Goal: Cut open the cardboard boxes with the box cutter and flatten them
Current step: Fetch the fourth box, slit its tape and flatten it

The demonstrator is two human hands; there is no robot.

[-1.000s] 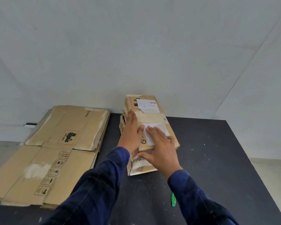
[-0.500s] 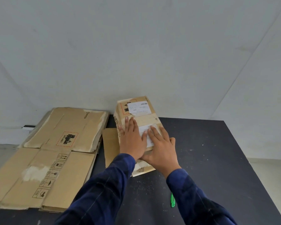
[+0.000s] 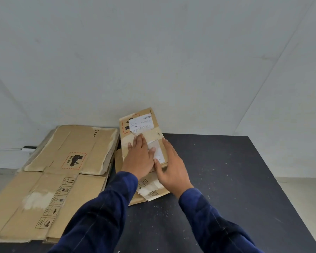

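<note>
Head view, left hand [image 3: 140, 157] flat, fingers straight, pressing cardboard box [image 3: 144, 130], right hand [image 3: 171, 168] open against its side

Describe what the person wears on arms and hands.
The left sleeve and right sleeve are long, dark navy fabric, ending at the wrists. The left hand and right hand are bare: no gloves, rings or watch visible.

Black speckled table [image 3: 226, 179] against plain grey-white walls [image 3: 153, 61].

Matt brown cardboard box [image 3: 144, 141], paper label [image 3: 141, 121] torn; table [image 3: 217, 179] matt black, speckled.
</note>
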